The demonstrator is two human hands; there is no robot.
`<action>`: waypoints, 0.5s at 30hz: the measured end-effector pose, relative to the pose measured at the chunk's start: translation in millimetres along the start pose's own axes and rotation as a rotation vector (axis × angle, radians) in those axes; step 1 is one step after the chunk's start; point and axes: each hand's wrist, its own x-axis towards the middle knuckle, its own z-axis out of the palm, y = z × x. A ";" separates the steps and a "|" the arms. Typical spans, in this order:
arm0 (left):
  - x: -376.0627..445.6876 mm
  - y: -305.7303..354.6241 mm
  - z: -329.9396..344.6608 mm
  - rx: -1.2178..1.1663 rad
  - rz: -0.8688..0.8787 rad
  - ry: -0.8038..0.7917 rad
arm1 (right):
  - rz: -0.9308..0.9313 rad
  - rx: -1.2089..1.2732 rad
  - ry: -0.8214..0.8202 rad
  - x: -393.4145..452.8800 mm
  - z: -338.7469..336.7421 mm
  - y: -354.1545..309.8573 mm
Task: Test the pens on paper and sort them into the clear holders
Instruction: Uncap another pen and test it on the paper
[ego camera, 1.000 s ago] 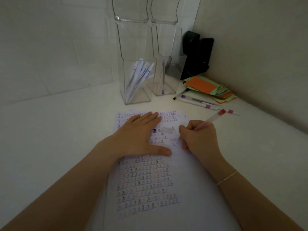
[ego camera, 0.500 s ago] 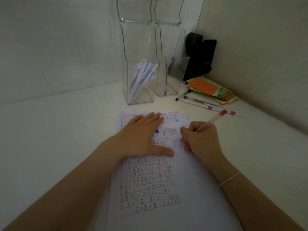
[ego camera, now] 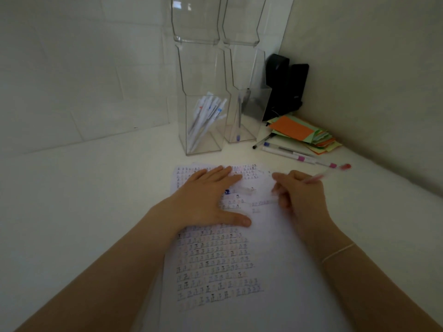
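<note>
A white sheet of paper (ego camera: 275, 271) covered in rows of small test marks lies on the table. My left hand (ego camera: 206, 200) lies flat on it, fingers straight, thumb spread. My right hand (ego camera: 297, 195) grips a clear pen with a red end (ego camera: 321, 177), blurred by motion, its tip near the paper. A clear pen cap (ego camera: 245, 190) lies on the sheet between my hands. Two tall clear holders stand behind: the left holder (ego camera: 203, 144) has several white pens, the right holder (ego camera: 242, 135) has one pen with a blue tip.
Three loose pens (ego camera: 294, 155) lie on the table right of the holders. A stack of orange and green paper notes (ego camera: 304, 134) sits in the corner before a black device (ego camera: 285, 87). Walls close the back and right sides.
My right hand with the pen has shifted slightly up and right on the paper and is now motion-blurred. My left hand stays flat in place.
</note>
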 end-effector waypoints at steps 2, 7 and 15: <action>-0.7 1.5 -0.7 -0.024 0.006 0.009 | 0.230 0.324 0.048 9.7 -4.3 -9.1; 2.3 8.3 -1.3 -0.143 -0.045 0.105 | 0.300 0.586 0.087 21.2 10.2 -22.1; 15.7 11.6 9.2 -0.046 0.057 0.350 | -0.050 0.361 0.148 8.5 33.0 3.3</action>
